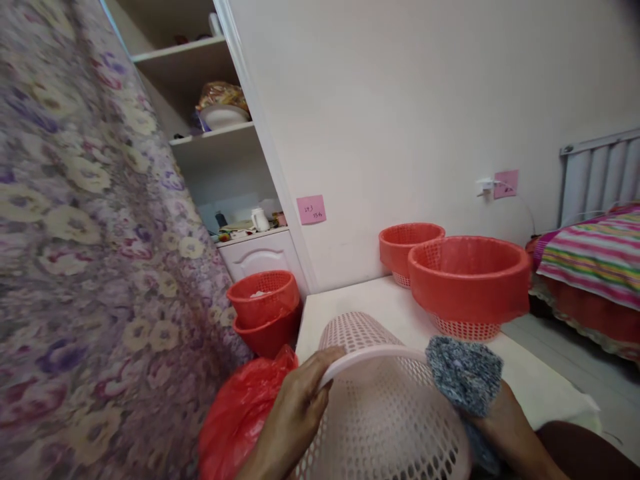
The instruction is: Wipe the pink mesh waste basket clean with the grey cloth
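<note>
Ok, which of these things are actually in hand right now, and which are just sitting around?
In hand:
- pink basket, gripped at its rim by the left hand
- grey cloth, pressed on the basket by the right hand

Lying about:
- red bag beside the left hand
- two lined red baskets on the white table
- stacked red baskets on the floor
- shelf clutter

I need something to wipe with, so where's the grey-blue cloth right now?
In the head view, low and right of centre: the grey-blue cloth is in the right hand, pressed against the pink basket.
</note>
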`<state>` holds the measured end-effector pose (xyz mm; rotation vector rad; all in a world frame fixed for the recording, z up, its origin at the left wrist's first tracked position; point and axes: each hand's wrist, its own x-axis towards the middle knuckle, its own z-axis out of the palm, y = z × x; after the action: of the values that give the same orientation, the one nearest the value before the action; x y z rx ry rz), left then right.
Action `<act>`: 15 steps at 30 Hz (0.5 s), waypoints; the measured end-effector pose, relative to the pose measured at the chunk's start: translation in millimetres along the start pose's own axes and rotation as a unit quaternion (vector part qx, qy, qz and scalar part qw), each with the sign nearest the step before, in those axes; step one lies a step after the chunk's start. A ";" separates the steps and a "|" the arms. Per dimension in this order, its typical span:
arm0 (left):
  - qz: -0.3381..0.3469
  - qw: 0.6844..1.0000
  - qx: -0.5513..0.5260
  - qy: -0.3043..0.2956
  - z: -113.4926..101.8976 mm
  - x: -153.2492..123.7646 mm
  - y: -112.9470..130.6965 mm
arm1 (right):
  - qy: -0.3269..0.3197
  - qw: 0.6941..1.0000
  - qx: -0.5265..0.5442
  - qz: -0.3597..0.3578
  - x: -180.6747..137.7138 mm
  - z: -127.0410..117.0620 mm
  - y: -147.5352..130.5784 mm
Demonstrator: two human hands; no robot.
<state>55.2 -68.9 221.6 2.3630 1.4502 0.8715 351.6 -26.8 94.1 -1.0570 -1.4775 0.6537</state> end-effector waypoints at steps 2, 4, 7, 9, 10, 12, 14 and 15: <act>0.021 0.999 -0.001 -0.027 -2.5 3.6 8.9 | -0.058 0.998 0.021 -0.022 10.1 0.1 -13.0; 0.039 0.998 -0.010 -0.054 -3.4 8.7 18.9 | -0.096 0.994 0.022 -0.048 18.3 1.7 -29.6; 0.044 0.997 -0.017 -0.055 -2.2 14.8 28.9 | -0.086 0.989 -0.050 -0.110 25.9 4.3 -56.2; 0.036 0.998 -0.024 -0.039 -0.9 15.7 29.2 | -0.063 0.979 -0.113 -0.158 28.3 4.1 -65.9; 0.031 0.999 -0.029 -0.029 -0.5 15.2 27.4 | -0.050 0.975 -0.133 -0.170 28.7 3.4 -66.0; 0.024 0.999 -0.038 -0.008 -0.4 12.8 21.0 | -0.026 0.977 -0.140 -0.161 27.3 1.5 -55.8; 0.013 0.999 -0.043 0.016 -1.3 9.4 12.4 | -0.015 0.986 -0.116 -0.120 21.9 0.7 -34.9; 0.007 0.998 -0.047 0.031 -1.8 7.5 7.9 | -0.002 0.990 -0.099 -0.096 17.5 1.3 -22.5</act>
<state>62.4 -66.3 229.6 2.3005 1.3847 1.0022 345.7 -21.0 121.5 -1.0477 -1.6497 0.3797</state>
